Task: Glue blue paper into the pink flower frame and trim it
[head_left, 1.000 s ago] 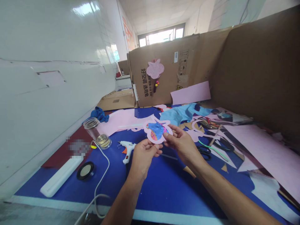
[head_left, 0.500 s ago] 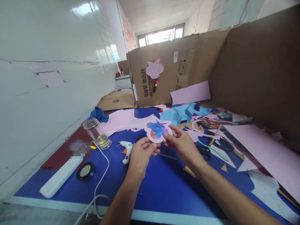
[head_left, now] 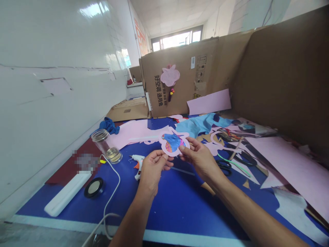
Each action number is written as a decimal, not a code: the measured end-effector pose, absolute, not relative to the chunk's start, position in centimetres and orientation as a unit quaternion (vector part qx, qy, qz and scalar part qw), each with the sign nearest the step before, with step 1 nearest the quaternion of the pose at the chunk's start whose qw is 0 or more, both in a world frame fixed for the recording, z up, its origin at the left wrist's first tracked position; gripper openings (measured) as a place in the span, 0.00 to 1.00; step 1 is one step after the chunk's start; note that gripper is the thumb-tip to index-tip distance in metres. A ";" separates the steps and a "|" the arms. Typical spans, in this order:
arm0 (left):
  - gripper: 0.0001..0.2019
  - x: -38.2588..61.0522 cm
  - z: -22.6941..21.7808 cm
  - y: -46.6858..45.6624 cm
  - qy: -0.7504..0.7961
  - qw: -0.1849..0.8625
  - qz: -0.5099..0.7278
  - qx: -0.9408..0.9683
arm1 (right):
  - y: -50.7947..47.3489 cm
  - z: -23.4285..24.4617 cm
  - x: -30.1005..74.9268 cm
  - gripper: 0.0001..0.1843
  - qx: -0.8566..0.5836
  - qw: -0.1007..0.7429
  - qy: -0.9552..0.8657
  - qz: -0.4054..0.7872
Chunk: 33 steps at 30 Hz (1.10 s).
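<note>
Right hand pinches pink paper cut-out with blue patterned centre at its right edge; left hand has curled fingers at lower edge, contact unclear; open blue work surface below.

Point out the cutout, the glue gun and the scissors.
Cutout (head_left: 173, 143), head view, on its blue centre.
Glue gun (head_left: 138, 159), head view, on its white barrel.
Scissors (head_left: 223, 165), head view, on a black handle.
</note>
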<state>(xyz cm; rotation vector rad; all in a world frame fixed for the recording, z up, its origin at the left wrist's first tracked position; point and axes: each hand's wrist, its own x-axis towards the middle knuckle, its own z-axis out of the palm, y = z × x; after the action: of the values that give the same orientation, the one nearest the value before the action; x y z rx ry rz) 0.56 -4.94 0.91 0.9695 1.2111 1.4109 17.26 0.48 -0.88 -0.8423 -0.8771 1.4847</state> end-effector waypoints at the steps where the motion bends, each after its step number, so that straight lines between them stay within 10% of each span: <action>1: 0.14 0.5 0.9 -5.0 0.500 0.498 0.584 0.401 | 0.5 -0.9 17.3 0.40 -0.359 0.573 -0.374 0.635; 33: 0.17 0.0 1.7 -4.5 0.473 0.503 0.634 0.349 | 0.1 -0.4 17.3 0.30 -0.309 0.557 -0.459 0.619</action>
<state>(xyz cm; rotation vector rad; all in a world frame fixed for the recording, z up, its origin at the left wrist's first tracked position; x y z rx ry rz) -0.04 -4.48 1.73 0.8433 1.1424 1.5303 17.25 0.11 -0.37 -0.7302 -1.0836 1.4599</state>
